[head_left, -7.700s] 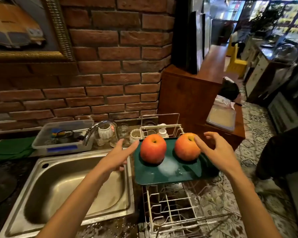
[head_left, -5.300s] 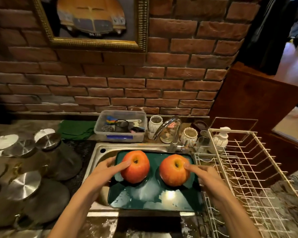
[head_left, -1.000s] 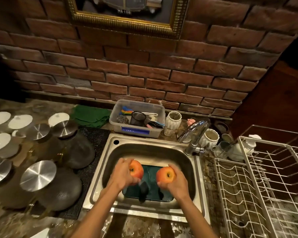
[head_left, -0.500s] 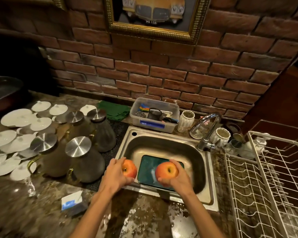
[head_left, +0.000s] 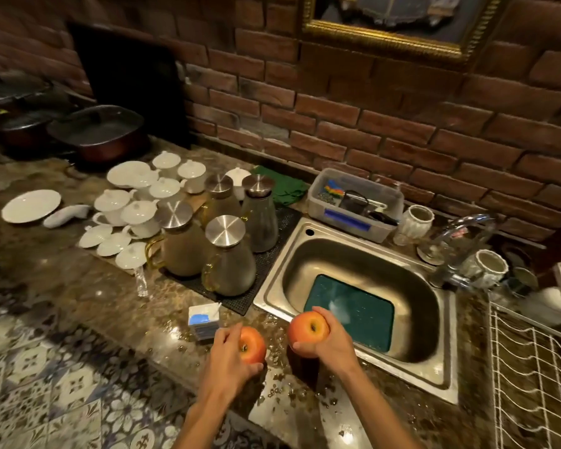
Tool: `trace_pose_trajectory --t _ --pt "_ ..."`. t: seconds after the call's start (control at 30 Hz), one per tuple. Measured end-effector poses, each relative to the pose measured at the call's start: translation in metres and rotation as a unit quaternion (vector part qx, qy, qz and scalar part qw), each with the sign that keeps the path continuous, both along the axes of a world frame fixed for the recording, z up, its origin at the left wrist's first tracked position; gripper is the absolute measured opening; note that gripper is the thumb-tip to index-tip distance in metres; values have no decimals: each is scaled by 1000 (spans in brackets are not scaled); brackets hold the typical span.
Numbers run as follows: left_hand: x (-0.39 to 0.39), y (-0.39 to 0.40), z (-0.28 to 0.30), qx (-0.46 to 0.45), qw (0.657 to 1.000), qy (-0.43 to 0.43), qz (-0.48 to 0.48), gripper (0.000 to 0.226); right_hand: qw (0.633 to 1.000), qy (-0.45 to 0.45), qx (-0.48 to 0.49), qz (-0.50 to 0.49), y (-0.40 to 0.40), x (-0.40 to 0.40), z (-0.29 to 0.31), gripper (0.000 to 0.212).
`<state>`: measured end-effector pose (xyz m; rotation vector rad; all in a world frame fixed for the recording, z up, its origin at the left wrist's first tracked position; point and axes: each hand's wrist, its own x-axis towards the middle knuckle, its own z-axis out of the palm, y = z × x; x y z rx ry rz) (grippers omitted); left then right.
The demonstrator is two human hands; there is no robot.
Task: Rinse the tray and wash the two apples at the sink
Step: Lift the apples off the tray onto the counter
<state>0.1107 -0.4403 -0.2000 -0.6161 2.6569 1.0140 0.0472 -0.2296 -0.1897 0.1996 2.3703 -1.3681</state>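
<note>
1. Left hand [head_left: 229,361] grips one apple [head_left: 251,344], fingers wrapped round it, over the wet bench [head_left: 117,306] left of the sink [head_left: 441,377].
2. Right hand [head_left: 332,343] clutches the second apple [head_left: 306,328] at the sink's near-left rim.
3. Tray [head_left: 360,309] lies in the sink; no water seen running, so rinsing looks undone.

Dish rack [head_left: 535,361] and framed picture [head_left: 402,24] cut off.
</note>
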Motion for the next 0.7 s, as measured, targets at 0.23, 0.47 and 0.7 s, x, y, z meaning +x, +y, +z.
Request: trace_pose_trajectory --t 0.23,0.47,0.7 --pt "24 -26 -9 -3 999 -16 50 99 999 -9 15 33 -39 4 -19 92" --pt "25 -40 -21 -4 996 -35 79 102 999 -12 23 41 -69 1 -36 95" --pt "27 -43 -35 2 995 -35 89 102 998 -20 25 60 -75 5 -48 89"
